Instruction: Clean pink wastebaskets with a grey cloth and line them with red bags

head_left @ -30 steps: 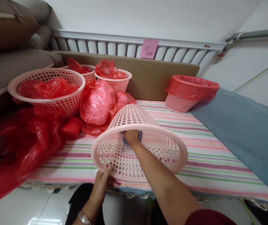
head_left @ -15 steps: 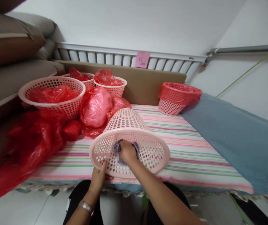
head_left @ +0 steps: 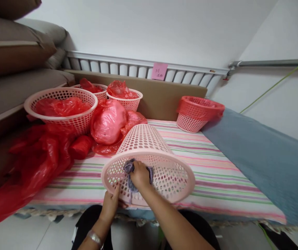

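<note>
A pink perforated plastic basket lies on its side on the striped cloth, its mouth facing me. At the lower left of its rim, my left hand grips the edge, thumb on the inner side and the other fingers partly hidden below. Inside the mouth, my right hand is closed on a greyish-purple rag, which bunches out on both sides of the fingers against the basket's inner wall.
To the left stand several pink baskets holding red plastic bags, with more red bags heaped beside them. A basket draped with a red bag stands at the back right. Grey cushions are stacked left; a radiator lines the wall.
My right hand has shifted slightly with the rag inside the basket, and more of the rag bulges out at its left. The basket's mouth sits a little lower and further right in view.
</note>
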Available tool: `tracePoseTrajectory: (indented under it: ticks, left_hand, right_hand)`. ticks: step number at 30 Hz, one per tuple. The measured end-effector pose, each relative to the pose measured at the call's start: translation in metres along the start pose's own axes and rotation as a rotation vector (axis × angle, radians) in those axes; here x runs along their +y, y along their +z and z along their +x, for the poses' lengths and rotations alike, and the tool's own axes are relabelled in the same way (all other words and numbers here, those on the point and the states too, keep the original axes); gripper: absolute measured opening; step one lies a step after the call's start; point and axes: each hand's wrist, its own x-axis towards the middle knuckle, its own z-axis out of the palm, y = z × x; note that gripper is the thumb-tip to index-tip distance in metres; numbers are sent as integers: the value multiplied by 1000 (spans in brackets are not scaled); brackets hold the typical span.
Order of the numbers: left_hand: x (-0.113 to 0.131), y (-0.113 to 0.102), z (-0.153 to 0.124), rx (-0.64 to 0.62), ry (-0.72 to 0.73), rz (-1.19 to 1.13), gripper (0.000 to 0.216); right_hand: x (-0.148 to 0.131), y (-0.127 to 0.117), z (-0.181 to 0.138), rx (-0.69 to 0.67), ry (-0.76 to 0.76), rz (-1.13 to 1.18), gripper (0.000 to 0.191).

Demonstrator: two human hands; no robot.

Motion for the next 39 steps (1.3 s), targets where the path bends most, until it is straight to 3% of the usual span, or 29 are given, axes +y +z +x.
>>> tracePoseTrajectory:
  ticks: [7,11,15,18,23,26,30,33,39]
  left_hand:
    - [4,6,-2,-3,-65,-22,50]
    - [3,8,-1,-1,-57,8,45]
    - [0,7,2,20,-1,20,43]
    - [-2,7,2,14,-13,9,48]
    - [-2,7,1,-1,-14,-6,54]
    - [1,1,1,-18,-62,1,52]
    - [4,-15,2,51,-32,-11,53]
    - [1,-21,3,28,-12,34,58]
    - [-10,-17,7,-32,-12,102,65]
  right_hand:
    - [12,6,94,217,-55,67,45]
    - [19,12,116,162,-101,32,45]
    - [17,8,97,17,-57,-22,50]
    - [10,1,53,-64,-33,-29,42]
    - [3,-2,-34,-82,-158,53,36]
    - [5,-4,-59,-87,-185,96,36]
    - [13,-13,-59,-118,-239,60,36]
    - [16,-18,-51,-148,-264,12,38]
    - [5,-13,-16,-115,-120,-10,34]
